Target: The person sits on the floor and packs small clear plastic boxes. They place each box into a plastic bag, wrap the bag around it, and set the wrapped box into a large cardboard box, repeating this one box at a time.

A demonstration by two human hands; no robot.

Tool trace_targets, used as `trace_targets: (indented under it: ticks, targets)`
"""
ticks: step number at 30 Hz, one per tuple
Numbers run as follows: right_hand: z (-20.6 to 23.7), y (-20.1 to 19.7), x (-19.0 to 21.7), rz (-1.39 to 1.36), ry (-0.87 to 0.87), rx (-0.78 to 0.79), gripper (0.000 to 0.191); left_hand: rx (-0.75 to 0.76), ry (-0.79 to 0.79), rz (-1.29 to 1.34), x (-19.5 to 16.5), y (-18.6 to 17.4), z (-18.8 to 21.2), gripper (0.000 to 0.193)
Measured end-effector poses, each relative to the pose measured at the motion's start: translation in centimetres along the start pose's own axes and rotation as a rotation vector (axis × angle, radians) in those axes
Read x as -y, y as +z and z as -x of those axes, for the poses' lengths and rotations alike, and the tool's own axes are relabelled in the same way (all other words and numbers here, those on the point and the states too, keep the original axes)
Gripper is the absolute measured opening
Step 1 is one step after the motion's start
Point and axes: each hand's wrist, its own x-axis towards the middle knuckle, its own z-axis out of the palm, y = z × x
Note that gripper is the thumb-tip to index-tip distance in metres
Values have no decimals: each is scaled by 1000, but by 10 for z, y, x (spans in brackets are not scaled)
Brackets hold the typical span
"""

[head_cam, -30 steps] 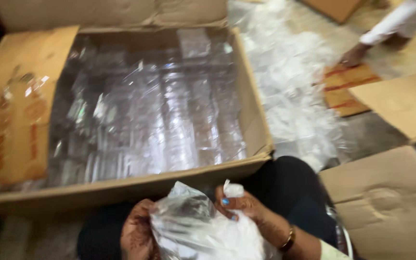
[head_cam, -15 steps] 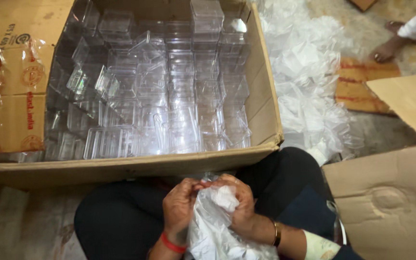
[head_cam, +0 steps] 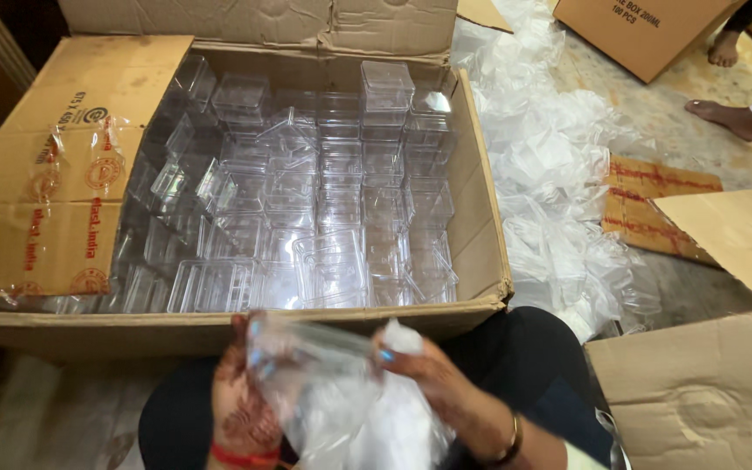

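Our left hand (head_cam: 245, 409) and right hand (head_cam: 437, 383) both grip a clear bag (head_cam: 341, 400), pulling it open below the carton (head_cam: 480, 218) of clear boxes (head_cam: 306, 200); widening its mouth seems next.

The floor (head_cam: 698, 139) carries a large open cardboard box (head_cam: 480, 218), a heap of clear plastic bags (head_cam: 559, 174) just beside it, and flattened cardboard pieces (head_cam: 654, 209) nearby.

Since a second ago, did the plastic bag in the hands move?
Yes. The bag rose toward the near wall of the big box; its top now overlaps that wall, where before it sat below.
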Motion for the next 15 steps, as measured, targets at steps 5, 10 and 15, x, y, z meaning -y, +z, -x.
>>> trace_targets:
  ticks: [5,10,15]
  targets:
    - [-76,32,66,1190,-685,-511,35,2,331,-676,-18,33,-63,21]
    - [-120,61,111,1475,-197,-579,52,-215,502,-1537,-40,13,-140,32]
    - [-102,48,92,1330,-524,-437,44,-158,279,-1343,-52,-24,-146,33]
